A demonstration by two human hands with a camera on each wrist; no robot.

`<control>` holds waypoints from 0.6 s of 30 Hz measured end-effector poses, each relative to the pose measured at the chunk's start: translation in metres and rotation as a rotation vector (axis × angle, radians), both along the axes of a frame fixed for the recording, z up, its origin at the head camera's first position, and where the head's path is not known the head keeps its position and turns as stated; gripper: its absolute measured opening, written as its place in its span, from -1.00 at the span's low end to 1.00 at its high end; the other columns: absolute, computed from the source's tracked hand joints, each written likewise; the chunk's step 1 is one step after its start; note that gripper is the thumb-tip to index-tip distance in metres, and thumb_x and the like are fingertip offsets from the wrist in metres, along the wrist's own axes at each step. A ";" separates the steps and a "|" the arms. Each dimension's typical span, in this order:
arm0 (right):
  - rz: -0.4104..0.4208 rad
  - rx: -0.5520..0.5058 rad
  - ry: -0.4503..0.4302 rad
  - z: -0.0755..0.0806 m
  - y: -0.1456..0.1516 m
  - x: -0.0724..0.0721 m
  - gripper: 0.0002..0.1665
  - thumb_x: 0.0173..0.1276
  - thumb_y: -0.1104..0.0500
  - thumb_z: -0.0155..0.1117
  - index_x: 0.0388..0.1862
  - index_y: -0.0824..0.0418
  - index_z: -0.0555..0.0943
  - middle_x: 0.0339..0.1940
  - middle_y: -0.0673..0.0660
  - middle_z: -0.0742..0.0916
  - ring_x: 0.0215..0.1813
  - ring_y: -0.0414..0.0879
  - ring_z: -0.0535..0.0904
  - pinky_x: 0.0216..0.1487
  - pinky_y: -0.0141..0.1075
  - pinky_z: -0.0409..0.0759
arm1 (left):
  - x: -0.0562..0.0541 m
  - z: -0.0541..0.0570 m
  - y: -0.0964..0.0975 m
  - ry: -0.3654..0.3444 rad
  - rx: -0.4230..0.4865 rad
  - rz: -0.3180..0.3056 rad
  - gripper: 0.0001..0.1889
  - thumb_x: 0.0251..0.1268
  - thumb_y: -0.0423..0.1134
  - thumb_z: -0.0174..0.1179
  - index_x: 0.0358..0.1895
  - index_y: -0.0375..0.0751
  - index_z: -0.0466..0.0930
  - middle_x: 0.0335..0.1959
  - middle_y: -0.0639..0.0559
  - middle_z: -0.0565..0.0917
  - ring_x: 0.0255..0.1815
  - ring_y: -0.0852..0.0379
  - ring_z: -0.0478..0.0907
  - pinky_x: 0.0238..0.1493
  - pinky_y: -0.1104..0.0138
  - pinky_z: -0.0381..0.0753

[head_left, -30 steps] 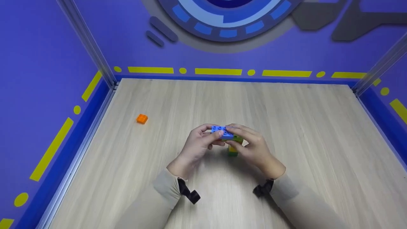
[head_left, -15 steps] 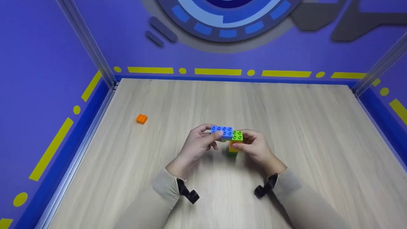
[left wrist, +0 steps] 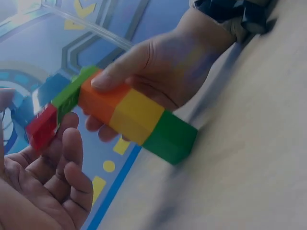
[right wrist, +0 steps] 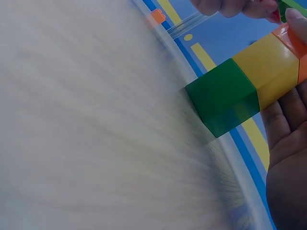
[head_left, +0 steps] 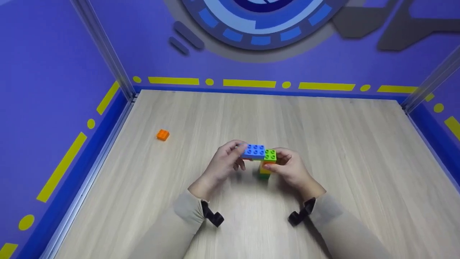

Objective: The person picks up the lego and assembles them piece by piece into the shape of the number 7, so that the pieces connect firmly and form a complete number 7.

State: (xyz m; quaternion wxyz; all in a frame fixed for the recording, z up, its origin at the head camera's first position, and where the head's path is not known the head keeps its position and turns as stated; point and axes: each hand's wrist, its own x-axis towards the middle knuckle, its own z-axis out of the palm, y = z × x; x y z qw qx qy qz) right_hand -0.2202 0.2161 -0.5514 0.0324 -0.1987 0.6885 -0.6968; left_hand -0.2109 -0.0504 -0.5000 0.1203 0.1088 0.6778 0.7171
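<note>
A column of toy building bricks stands on the table: a dark green brick (left wrist: 171,139) at the bottom, then a yellow brick (left wrist: 136,115) and an orange brick (left wrist: 98,98). On top, a lime green brick (head_left: 270,154) juts out to the left. A blue brick (head_left: 255,151) sits on the lime one, and a red brick (left wrist: 44,128) hangs under the overhang. My left hand (head_left: 220,169) holds the blue brick's left end, thumb on top and fingers at the far side. With thumb and fingers, my right hand (head_left: 293,172) grips the orange brick.
A loose orange brick (head_left: 163,135) lies on the wooden table (head_left: 341,151) at the far left. Purple-blue walls (head_left: 269,68) enclose the back and sides, with metal posts at the corners.
My right hand has left the top of the blue brick and moved down to grip the orange brick, uncovering the lime studs. My left thumb has slid toward the blue brick's left end.
</note>
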 end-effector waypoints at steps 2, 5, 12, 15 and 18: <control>-0.003 -0.001 -0.013 0.000 -0.001 0.001 -0.49 0.34 0.53 0.54 0.07 -0.02 0.88 -0.12 -0.17 0.93 -0.12 -0.28 0.82 -0.02 -0.42 0.80 | -0.006 -0.005 -0.006 -0.029 0.023 0.068 -0.60 0.82 -0.06 0.06 0.27 -0.33 0.67 -0.16 0.05 0.81 -0.45 0.20 0.64 -0.36 0.40 0.53; -0.004 0.005 -0.015 -0.001 -0.002 0.001 -0.50 0.34 0.54 0.54 0.07 0.01 0.88 -0.11 -0.17 0.93 -0.12 -0.28 0.81 -0.03 -0.42 0.79 | -0.020 -0.014 -0.024 -0.093 0.062 0.250 -0.63 0.81 -0.08 0.10 0.25 -0.32 0.69 -0.07 0.08 0.76 -0.47 0.23 0.59 -0.48 0.44 0.46; -0.005 0.032 -0.036 -0.001 -0.002 0.002 -0.45 0.35 0.52 0.55 0.03 -0.12 0.87 -0.10 -0.19 0.93 -0.10 -0.28 0.82 -0.01 -0.41 0.80 | -0.047 -0.042 -0.096 -0.141 0.024 0.721 -0.64 0.82 -0.14 0.13 0.41 -0.27 0.57 0.06 -0.10 0.60 -0.40 0.24 0.43 -0.48 0.46 0.39; -0.008 0.019 -0.047 0.000 -0.001 0.002 -0.47 0.34 0.53 0.55 0.05 -0.06 0.87 -0.10 -0.18 0.93 -0.09 -0.27 0.81 0.00 -0.42 0.79 | -0.053 -0.049 -0.123 -0.069 -0.075 0.876 -0.67 0.81 -0.23 0.11 0.39 -0.34 0.55 0.22 -0.13 0.61 -0.10 0.17 0.54 -0.14 0.43 0.53; -0.008 0.017 -0.048 0.001 0.000 0.001 -0.49 0.34 0.54 0.54 0.07 -0.01 0.87 -0.10 -0.19 0.92 -0.09 -0.27 0.81 0.00 -0.42 0.77 | -0.056 -0.051 -0.142 -0.027 -0.169 0.994 -0.68 0.76 -0.31 0.13 0.38 -0.33 0.54 0.34 -0.19 0.61 0.21 0.01 0.60 0.18 0.30 0.59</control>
